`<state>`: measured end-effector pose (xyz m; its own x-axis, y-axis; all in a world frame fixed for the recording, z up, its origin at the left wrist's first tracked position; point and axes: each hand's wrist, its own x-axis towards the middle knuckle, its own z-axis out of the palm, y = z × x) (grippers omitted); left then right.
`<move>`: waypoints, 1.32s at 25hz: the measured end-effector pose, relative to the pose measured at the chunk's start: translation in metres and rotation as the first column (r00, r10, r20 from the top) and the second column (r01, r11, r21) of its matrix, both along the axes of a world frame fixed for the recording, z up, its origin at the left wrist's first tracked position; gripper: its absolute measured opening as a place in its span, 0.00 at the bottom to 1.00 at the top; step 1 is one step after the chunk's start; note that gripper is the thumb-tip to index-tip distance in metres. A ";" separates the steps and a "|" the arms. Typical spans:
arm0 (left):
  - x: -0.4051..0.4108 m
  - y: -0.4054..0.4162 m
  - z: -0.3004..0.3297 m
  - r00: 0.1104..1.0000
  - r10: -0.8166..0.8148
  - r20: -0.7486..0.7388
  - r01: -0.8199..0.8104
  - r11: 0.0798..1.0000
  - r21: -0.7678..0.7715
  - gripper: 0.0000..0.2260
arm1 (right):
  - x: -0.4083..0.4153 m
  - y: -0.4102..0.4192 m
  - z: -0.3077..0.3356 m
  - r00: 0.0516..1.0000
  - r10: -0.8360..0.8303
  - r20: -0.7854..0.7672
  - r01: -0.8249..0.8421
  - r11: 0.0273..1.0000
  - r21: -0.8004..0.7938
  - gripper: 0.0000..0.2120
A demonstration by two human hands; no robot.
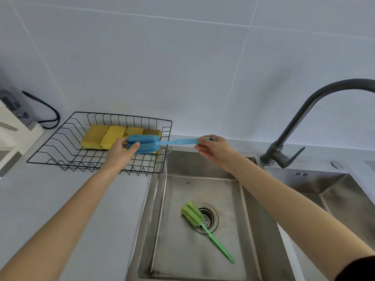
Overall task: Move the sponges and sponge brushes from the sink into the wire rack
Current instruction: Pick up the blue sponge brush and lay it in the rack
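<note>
A blue sponge brush (149, 144) is held level over the right side of the black wire rack (60, 138). My left hand (121, 150) grips its foam head, and my right hand (213, 148) pinches the end of its handle above the sink's back edge. Several yellow sponges (105, 136) lie side by side in the rack, partly hidden behind the blue brush. A green sponge brush (194, 214) lies on the floor of the steel sink (162, 220), its foam head beside the drain and its handle pointing toward the front right.
A dark curved faucet (300, 116) rises at the right between this sink and a second basin (334, 189). A white appliance (12, 136) with a black cord stands at the left edge of the grey counter (71, 199). White tiled wall behind.
</note>
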<state>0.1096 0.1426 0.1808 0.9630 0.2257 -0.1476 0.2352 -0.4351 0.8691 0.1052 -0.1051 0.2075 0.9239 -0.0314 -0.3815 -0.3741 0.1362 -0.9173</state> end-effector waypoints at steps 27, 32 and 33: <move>0.081 0.016 -0.061 0.944 -0.081 -0.320 0.209 0.897 0.390 0.20 | 0.088 0.043 -0.056 0.995 -0.020 -0.099 -0.008 0.962 -0.272 0.06; 0.070 0.008 -0.035 0.963 -0.177 -0.205 0.254 0.854 0.454 0.21 | 0.069 0.025 -0.049 0.993 0.048 -0.104 -0.089 0.892 -0.443 0.22; 0.067 0.004 -0.029 0.962 -0.208 -0.175 0.267 0.848 0.457 0.21 | 0.063 0.021 -0.046 0.993 0.056 -0.104 -0.099 0.873 -0.478 0.23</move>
